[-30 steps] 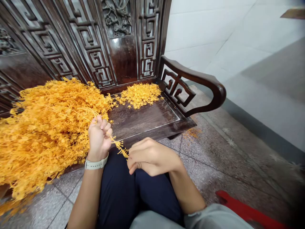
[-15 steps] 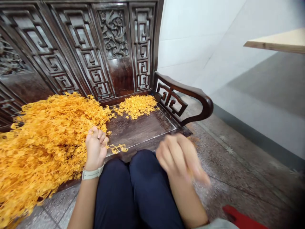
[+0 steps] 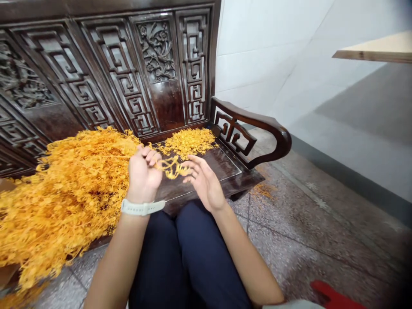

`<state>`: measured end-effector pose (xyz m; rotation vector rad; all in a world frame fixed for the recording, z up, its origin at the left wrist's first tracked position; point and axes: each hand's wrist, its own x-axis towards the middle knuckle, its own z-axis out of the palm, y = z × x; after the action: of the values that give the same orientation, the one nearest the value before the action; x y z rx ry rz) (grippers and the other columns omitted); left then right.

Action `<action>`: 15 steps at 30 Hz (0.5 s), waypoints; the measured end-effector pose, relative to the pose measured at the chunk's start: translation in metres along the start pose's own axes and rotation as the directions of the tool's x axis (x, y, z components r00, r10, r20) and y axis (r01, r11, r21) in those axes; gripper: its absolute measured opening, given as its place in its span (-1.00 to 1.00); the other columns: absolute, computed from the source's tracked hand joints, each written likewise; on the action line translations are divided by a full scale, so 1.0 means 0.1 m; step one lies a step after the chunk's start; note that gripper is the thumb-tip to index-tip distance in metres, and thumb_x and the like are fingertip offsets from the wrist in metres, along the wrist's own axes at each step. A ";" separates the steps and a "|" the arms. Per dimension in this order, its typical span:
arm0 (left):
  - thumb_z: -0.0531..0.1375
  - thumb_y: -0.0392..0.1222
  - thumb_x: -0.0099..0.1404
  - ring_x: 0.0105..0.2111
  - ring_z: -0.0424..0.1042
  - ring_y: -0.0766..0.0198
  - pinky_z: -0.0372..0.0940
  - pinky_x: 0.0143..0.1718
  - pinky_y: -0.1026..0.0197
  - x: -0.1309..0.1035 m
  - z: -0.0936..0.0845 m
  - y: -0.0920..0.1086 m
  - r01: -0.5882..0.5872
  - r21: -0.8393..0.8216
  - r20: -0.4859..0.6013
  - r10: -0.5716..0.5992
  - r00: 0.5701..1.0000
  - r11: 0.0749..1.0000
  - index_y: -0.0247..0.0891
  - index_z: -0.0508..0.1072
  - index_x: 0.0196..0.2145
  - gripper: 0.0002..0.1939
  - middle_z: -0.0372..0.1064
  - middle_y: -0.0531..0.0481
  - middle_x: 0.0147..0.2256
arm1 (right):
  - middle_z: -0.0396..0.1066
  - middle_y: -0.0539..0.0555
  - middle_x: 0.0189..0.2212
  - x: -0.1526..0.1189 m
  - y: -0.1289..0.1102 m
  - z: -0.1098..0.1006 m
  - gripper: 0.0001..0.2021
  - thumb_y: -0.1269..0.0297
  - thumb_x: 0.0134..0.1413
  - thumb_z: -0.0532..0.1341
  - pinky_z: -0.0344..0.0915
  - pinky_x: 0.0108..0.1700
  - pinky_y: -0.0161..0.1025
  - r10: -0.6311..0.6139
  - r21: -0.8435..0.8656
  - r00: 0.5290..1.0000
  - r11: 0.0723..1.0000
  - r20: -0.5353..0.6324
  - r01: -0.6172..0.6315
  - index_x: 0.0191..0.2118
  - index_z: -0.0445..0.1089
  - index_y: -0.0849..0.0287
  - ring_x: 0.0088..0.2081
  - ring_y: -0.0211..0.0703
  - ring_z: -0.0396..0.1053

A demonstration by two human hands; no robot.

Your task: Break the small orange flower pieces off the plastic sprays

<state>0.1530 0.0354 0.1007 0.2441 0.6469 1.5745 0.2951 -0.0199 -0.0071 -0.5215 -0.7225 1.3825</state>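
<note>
My left hand (image 3: 144,171), with a pale watch strap at the wrist, is closed around the end of a yellow-orange plastic-looking sprig (image 3: 174,167). The sprig's curled tips stick out to the right, over the bench seat. My right hand (image 3: 204,178) is at those tips with its fingers apart and slightly curved, seemingly touching them. To the left lies a large heap of similar yellow-orange sprigs (image 3: 80,193). Behind the hands, a smaller pile of short yellow pieces (image 3: 189,141) rests on the seat against the backrest.
The dark carved wooden bench (image 3: 228,171) has an openwork backrest and a curved armrest (image 3: 273,128) at the right. Thin orange stems (image 3: 264,190) lie on the tiled floor. A wooden board edge (image 3: 373,55) juts out upper right; a red object (image 3: 334,294) is lower right.
My right hand has come in from the lower right, from beside my knee, to the sprig. My left hand has lifted and shifted right with the sprig. The view has turned slightly left.
</note>
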 end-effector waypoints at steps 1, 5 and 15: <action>-0.14 -0.55 0.60 -0.71 0.02 0.52 0.00 -0.67 0.44 -0.01 0.12 -0.05 0.018 -0.002 -0.003 -0.018 1.000 1.000 -0.21 0.18 -0.34 -0.62 0.02 0.23 -0.59 | 0.54 0.11 -0.01 -0.01 -0.02 0.05 -0.40 -0.10 0.13 0.48 0.50 -0.17 -0.26 -0.031 -0.023 0.999 0.999 0.036 0.032 0.18 0.47 0.09 -0.16 -0.18 0.50; -0.08 -0.50 0.64 -0.70 0.04 0.51 0.03 -0.64 0.43 -0.10 0.35 -0.29 -0.002 0.024 0.001 0.002 1.000 1.000 -0.21 0.19 -0.32 -0.65 0.01 0.25 -0.60 | 0.56 0.05 -0.17 -0.01 -0.05 0.18 -0.51 0.03 0.09 0.53 0.49 -0.21 -0.25 -0.185 -0.182 0.981 0.968 -0.060 0.172 0.06 0.46 0.08 -0.28 -0.22 0.47; -0.07 -0.48 0.63 -0.72 -0.06 0.50 -0.13 -0.71 0.43 0.09 0.21 -0.37 -0.017 0.099 0.004 0.017 1.000 0.995 -0.19 0.16 -0.33 -0.65 -0.04 0.25 -0.59 | 0.33 -0.06 -0.56 -0.17 -0.14 0.12 -0.60 0.00 0.45 0.25 0.26 -0.37 -0.29 -0.112 -0.401 0.976 0.898 0.187 0.180 -0.38 0.38 0.16 -0.51 -0.29 0.25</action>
<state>0.1938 0.0489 0.0962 0.3264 0.7234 1.5602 0.2955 -0.0391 0.0085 -0.6799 -1.1792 1.1372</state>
